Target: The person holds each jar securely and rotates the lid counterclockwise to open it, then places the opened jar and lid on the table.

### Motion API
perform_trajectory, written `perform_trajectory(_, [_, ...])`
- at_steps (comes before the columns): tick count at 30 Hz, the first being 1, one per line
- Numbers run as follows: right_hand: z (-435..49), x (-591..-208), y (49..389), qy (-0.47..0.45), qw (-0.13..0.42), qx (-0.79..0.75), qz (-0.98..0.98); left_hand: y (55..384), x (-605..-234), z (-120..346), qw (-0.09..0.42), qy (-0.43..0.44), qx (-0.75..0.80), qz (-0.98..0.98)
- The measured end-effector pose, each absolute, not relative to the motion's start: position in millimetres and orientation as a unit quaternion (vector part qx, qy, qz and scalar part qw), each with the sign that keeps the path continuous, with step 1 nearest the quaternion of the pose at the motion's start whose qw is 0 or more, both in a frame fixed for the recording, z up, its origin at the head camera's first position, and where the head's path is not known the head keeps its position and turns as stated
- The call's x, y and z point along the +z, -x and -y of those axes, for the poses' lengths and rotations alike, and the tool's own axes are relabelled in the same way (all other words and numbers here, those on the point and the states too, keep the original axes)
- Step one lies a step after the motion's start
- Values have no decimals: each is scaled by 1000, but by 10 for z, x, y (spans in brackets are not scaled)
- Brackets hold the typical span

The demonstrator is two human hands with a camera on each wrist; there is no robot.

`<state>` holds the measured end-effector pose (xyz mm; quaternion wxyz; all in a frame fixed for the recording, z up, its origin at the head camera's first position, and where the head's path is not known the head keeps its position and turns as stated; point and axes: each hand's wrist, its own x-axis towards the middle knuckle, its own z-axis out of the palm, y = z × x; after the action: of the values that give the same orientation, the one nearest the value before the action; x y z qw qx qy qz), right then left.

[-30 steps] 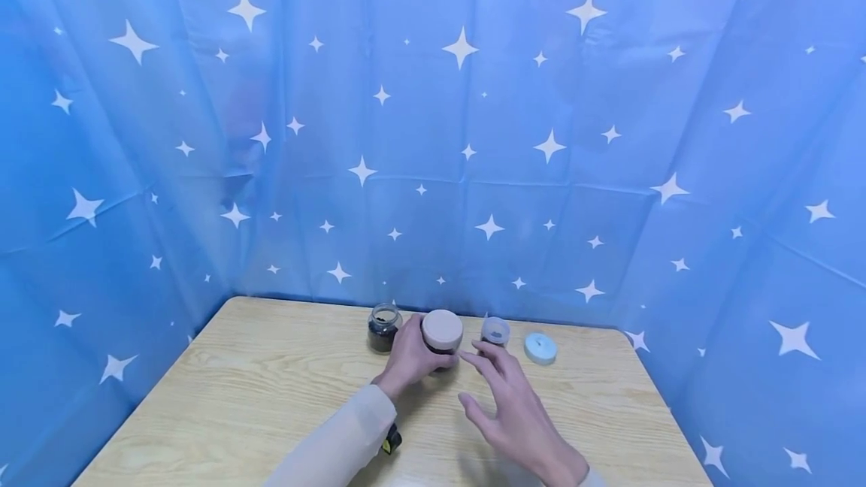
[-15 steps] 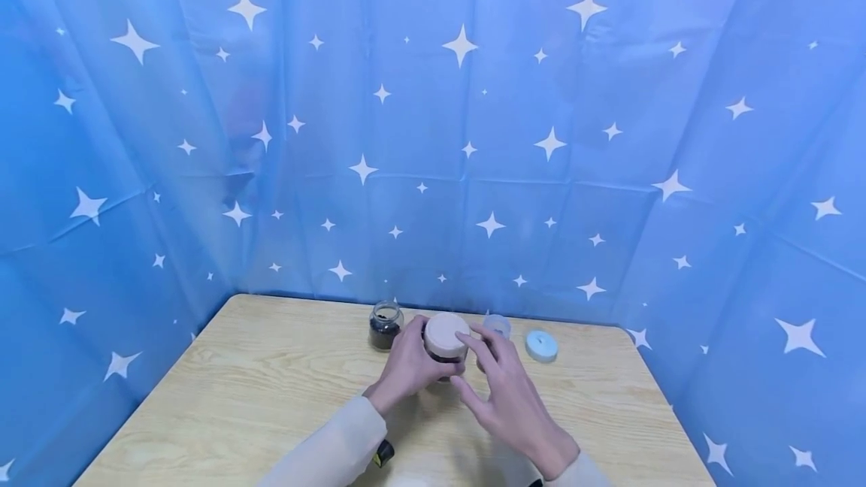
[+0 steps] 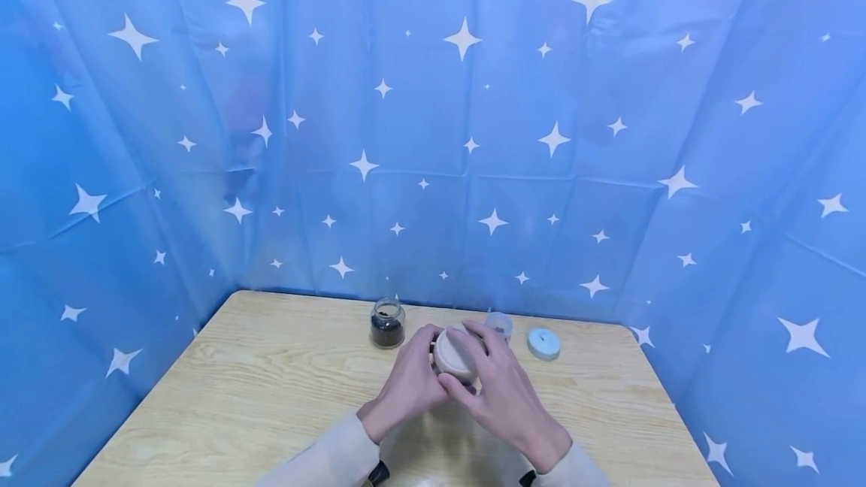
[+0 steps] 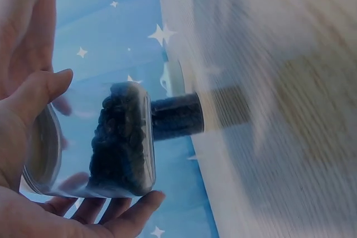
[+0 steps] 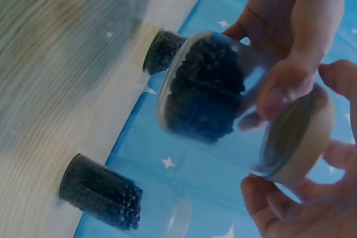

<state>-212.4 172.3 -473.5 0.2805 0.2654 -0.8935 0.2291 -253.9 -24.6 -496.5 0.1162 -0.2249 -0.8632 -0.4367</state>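
Note:
My left hand [image 3: 409, 378] grips a clear jar [image 5: 206, 87] by its side, thumb on one face and fingers round the other. The jar is partly filled with dark, bean-like pieces [image 4: 122, 143] and is held off the table, tilted. On its mouth sits a pale beige round lid [image 3: 452, 357]. My right hand [image 3: 504, 389] holds this lid by its edge, fingers over the far side and thumb at the near side. In the head view the two hands hide most of the jar's body.
Behind stands an open glass jar [image 3: 387, 328] of dark pieces. A clear, lidless container [image 5: 100, 193], also part filled with dark pieces, is behind my right hand. A light-blue lid [image 3: 544, 344] lies to its right on the wooden table [image 3: 271, 382]. A starry blue curtain [image 3: 419, 134] surrounds the table.
My right hand has come from beside the jar onto its lid and now holds it. My left hand has brought the jar slightly nearer and rightward, tilting it.

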Motion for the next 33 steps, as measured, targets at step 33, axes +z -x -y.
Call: perform_trajectory(33, [-1663,-4532,1972,-250,285,310,872,2327,-5034,331,60,279,-493,822])
